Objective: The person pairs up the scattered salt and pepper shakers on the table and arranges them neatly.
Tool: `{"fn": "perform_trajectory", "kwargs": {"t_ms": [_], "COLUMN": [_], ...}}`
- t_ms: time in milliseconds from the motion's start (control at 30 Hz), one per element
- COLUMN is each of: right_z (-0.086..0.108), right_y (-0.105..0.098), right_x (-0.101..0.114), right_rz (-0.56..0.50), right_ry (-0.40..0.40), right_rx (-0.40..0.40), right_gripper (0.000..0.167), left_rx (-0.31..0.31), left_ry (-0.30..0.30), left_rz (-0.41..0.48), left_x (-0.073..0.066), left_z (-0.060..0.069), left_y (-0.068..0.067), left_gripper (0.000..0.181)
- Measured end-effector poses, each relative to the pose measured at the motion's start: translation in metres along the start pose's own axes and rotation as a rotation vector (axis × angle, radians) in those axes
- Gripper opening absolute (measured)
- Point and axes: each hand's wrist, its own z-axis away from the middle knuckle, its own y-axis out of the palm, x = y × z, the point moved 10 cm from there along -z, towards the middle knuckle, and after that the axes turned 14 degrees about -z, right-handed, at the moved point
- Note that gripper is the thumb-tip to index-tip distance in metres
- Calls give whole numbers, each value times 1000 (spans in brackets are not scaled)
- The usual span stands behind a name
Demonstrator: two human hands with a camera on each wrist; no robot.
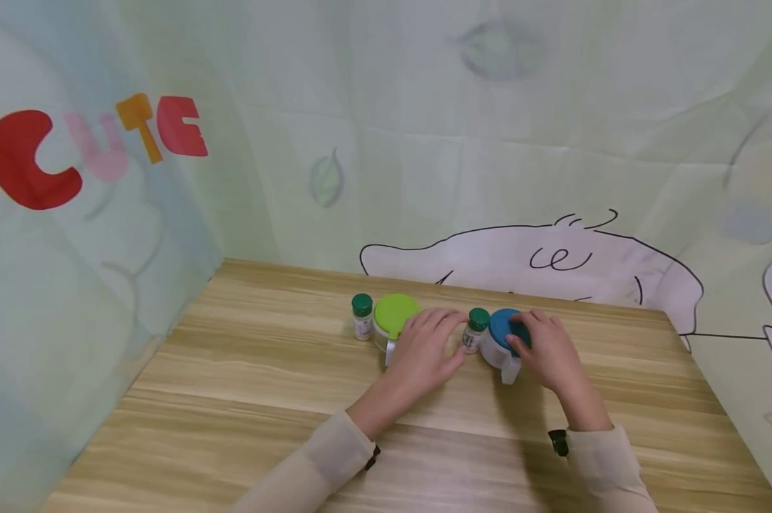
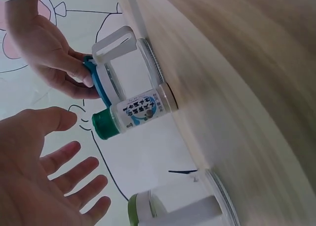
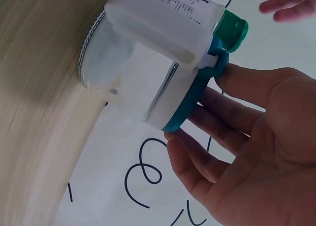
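My right hand (image 1: 550, 354) holds the blue lid (image 3: 190, 105) of a clear jar with a white handle (image 2: 114, 44), thumb and fingers set around the lid's rim. Just left of that jar stands a small shaker bottle (image 2: 143, 110) with a green cap and printed label. My left hand (image 1: 424, 349) is held close to this bottle, fingers spread and apart from it in the left wrist view. Behind the left hand is a second handled jar with a lime-green lid (image 1: 395, 313), partly hidden. Another green-capped bottle (image 1: 363, 324) stands upright at its left.
All the containers stand toward the back of a wood-grain table (image 1: 244, 399). A printed cloth backdrop (image 1: 411, 178) rises along the table's back and left edges, with cartoon drawings and coloured letters.
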Motion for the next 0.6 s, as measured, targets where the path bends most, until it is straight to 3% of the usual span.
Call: {"fn": "perform_trajectory", "kwargs": {"t_ms": [233,467,600], "right_z": [0,1,3], "right_y": [-2,-5,-9], "right_x": [-4,-9,-8], "right_rz": [6,-4,-26], "right_ry": [32,63,47], "right_rx": [-4,5,-13], "right_gripper": [39,41,42], "left_rx": [-23,24,15], "left_ry": [28,-21,-33], "left_rz": [37,81,78], "left_x": [10,32,45], "left_z": [12,27,35], "left_y": [-13,-12,-12], "left_gripper": [47,55,58]}}
